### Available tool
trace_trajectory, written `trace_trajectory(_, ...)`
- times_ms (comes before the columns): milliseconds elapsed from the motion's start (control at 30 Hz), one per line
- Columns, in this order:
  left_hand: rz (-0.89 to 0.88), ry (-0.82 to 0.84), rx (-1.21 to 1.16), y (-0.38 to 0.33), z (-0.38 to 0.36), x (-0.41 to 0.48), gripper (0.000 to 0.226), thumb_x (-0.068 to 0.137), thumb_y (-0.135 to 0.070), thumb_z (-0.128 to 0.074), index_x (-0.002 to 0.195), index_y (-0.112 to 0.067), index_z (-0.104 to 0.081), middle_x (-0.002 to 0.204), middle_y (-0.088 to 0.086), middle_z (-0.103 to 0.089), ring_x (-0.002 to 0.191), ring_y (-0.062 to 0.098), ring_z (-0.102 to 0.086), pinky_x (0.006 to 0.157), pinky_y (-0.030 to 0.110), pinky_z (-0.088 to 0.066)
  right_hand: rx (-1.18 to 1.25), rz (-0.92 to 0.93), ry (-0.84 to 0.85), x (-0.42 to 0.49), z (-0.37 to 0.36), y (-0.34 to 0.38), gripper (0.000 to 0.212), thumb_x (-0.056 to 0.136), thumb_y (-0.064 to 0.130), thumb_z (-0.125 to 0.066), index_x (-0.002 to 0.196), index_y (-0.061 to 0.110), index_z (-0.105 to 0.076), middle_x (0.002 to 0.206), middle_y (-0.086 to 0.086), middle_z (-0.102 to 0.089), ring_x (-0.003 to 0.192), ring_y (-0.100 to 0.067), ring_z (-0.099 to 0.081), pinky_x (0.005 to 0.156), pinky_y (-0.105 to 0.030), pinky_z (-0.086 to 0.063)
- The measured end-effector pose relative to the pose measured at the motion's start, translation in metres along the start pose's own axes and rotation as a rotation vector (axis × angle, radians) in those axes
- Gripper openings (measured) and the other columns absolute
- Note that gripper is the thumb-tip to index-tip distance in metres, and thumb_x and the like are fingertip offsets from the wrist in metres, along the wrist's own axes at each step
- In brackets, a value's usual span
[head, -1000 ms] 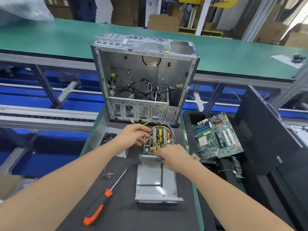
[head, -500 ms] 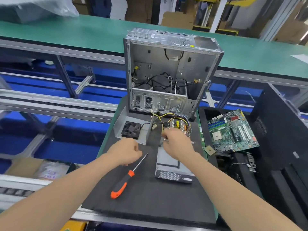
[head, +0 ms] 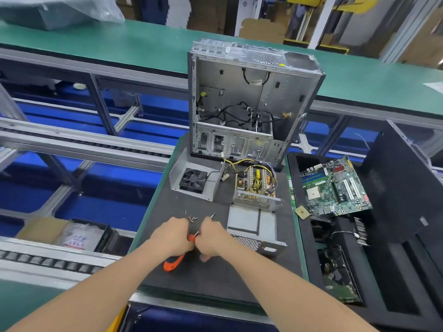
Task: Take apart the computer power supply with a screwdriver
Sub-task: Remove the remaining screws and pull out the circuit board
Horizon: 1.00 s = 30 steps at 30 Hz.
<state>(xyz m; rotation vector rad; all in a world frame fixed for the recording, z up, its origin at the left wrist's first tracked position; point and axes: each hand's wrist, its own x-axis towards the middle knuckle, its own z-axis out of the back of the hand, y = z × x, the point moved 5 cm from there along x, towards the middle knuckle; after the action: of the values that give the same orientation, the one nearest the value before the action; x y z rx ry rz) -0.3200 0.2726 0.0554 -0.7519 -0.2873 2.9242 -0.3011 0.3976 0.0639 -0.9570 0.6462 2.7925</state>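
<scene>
The power supply lies in pieces on the black mat. Its circuit board with yellow and black wires sits by the perforated wall of the grey case base. The cover with the black fan lies to the left. My left hand grips the orange screwdriver by the handle. My right hand is closed around its metal shaft, right next to the left hand. Several loose screws lie just beyond my knuckles.
An empty computer case stands upright at the back of the mat. To the right, a black tray holds a green motherboard and a dark side panel leans beside it. A box sits low on the left.
My left hand has picked the screwdriver up off the mat. My right hand has left the circuit board and come down to the shaft. The view has shifted.
</scene>
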Motion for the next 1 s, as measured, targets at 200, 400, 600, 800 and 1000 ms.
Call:
trace_trajectory(200,0.031,-0.056,-0.114,-0.001,-0.006,-0.008,0.029,0.088,-0.042,-0.062,0.094,-0.015,-0.068,0.089,0.003,-0.069,0.082,0.027,-0.069,0.071,0.035,-0.057,0.842,-0.048,-0.015,0.01,-0.033,-0.019,0.025,0.095,0.013,-0.056,0.117,0.002,-0.054,0.114,-0.021,-0.066,0.082,-0.034,-0.077,0.075,-0.046,-0.065)
trace_trajectory(400,0.043,-0.188,-0.4,0.006,0.005,-0.029,0.019,0.091,-0.042,-0.069,0.093,-0.023,-0.067,0.081,-0.004,-0.074,0.082,0.018,-0.07,0.073,0.035,-0.057,1.053,0.033,-0.018,0.004,-0.033,-0.013,0.013,0.098,0.02,-0.058,0.108,0.013,-0.055,0.11,-0.016,-0.068,0.087,-0.03,-0.076,0.069,-0.04,-0.065)
trace_trajectory(600,0.153,-0.439,-0.618,0.03,0.009,-0.071,0.004,0.088,-0.034,-0.07,0.091,-0.031,-0.071,0.081,-0.015,-0.072,0.076,-0.003,-0.063,0.059,0.012,-0.04,1.124,0.206,0.051,-0.012,-0.031,0.02,0.011,0.096,0.017,-0.058,0.103,0.011,-0.053,0.112,-0.02,-0.071,0.094,-0.036,-0.075,0.077,-0.049,-0.064)
trace_trajectory(800,0.353,-0.611,-0.729,0.086,-0.007,-0.133,0.004,0.089,-0.031,-0.071,0.088,-0.034,-0.075,0.084,-0.019,-0.067,0.082,-0.003,-0.057,0.065,0.007,-0.034,1.087,0.291,0.239,-0.038,-0.076,0.076,0.014,0.097,0.017,-0.06,0.104,0.009,-0.05,0.107,-0.019,-0.074,0.091,-0.034,-0.076,0.071,-0.042,-0.064)
trace_trajectory(1000,0.524,-0.608,-0.744,0.156,-0.049,-0.198,0.017,0.091,-0.024,-0.069,0.102,-0.027,-0.082,0.091,-0.012,-0.072,0.089,0.009,-0.061,0.069,0.016,-0.041,1.043,0.263,0.451,-0.071,-0.161,0.129,0.016,0.098,0.012,-0.058,0.109,0.009,-0.047,0.11,-0.025,-0.073,0.093,-0.044,-0.074,0.089,-0.055,-0.06)
